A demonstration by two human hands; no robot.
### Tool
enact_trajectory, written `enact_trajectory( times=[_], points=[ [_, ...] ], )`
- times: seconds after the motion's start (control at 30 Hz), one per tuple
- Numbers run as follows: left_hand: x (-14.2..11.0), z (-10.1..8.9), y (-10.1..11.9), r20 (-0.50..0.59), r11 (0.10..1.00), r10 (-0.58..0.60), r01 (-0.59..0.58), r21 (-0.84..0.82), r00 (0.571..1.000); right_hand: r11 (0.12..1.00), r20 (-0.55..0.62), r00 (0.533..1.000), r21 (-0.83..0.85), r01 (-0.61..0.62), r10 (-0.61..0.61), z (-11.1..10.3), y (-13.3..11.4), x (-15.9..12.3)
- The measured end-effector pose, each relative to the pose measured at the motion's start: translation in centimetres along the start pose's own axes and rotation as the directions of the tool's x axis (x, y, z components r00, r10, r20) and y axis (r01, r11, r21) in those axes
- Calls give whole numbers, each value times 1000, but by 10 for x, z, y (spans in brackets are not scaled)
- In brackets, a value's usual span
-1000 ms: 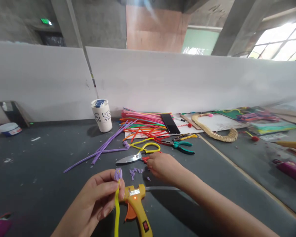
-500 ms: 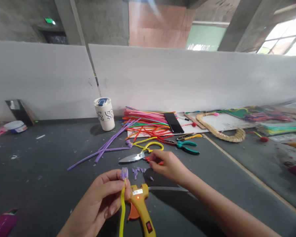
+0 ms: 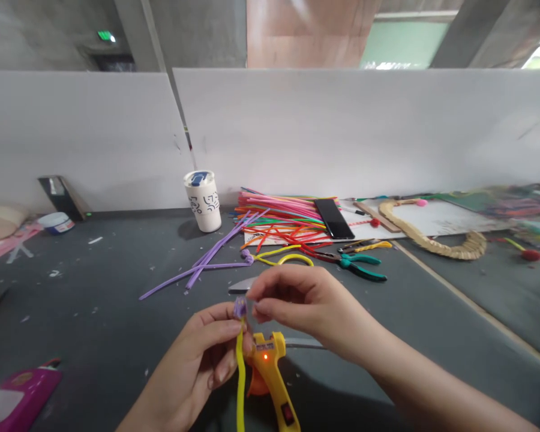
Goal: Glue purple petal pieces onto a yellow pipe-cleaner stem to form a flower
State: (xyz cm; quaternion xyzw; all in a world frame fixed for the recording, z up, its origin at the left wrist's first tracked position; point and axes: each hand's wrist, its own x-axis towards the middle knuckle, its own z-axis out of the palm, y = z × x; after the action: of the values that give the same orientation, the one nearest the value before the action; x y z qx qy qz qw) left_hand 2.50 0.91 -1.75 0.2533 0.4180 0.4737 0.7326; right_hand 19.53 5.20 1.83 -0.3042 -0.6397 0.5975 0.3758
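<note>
My left hand [image 3: 211, 354] pinches a yellow pipe cleaner [image 3: 240, 384] just below the purple fuzzy tuft [image 3: 240, 307] at its top. Beside that tuft hovers my right hand [image 3: 297, 300], its thumb and fingers bent with a small gap between the tips and nothing visible in them. Under the right hand lies a pair of scissors; a blade [image 3: 240, 286] and a yellow handle loop [image 3: 297, 258] show, the rest is hidden. A yellow hot glue gun [image 3: 276, 378] with a lit red light lies by my left fingertips.
Purple pipe cleaners [image 3: 216, 249] lie ahead, near a white patterned cup [image 3: 203, 203]. Behind are a colourful pipe cleaner bundle [image 3: 283, 210] and a black phone [image 3: 334, 219]. Green-handled pliers [image 3: 362, 265] and a curved straw-coloured piece [image 3: 432, 240] lie right, a magenta tool [image 3: 31, 393] lower left.
My right hand has left the scissors' red handle and moved left to the purple tuft. My left hand keeps hold of the yellow pipe cleaner. The view has turned slightly left.
</note>
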Motion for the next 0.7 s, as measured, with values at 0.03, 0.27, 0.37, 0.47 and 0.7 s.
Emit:
enact_trajectory(
  times=[0.03,0.27,0.37,0.47,0.7],
  points=[
    [0,1,0,-1,1000,1,-1,1,1000,1000,5,1000,-1,-11,11,0,1,-2],
    [2,1,-3,-10,1000,-18,18,23,1000,972,-46,996,-226,66,-78,-6,1,-6],
    [3,3,-4,-31,1000,-28,29,10,999,942,-30,994,-324,90,-105,-6,0,-5],
    [3,5,-4,-28,999,-28,29,17,999,945,-21,997,-319,67,-78,-5,2,-4],
    [1,4,-6,-36,998,-35,37,43,999,922,-20,986,-360,145,-163,-3,11,-3]
  ],
)
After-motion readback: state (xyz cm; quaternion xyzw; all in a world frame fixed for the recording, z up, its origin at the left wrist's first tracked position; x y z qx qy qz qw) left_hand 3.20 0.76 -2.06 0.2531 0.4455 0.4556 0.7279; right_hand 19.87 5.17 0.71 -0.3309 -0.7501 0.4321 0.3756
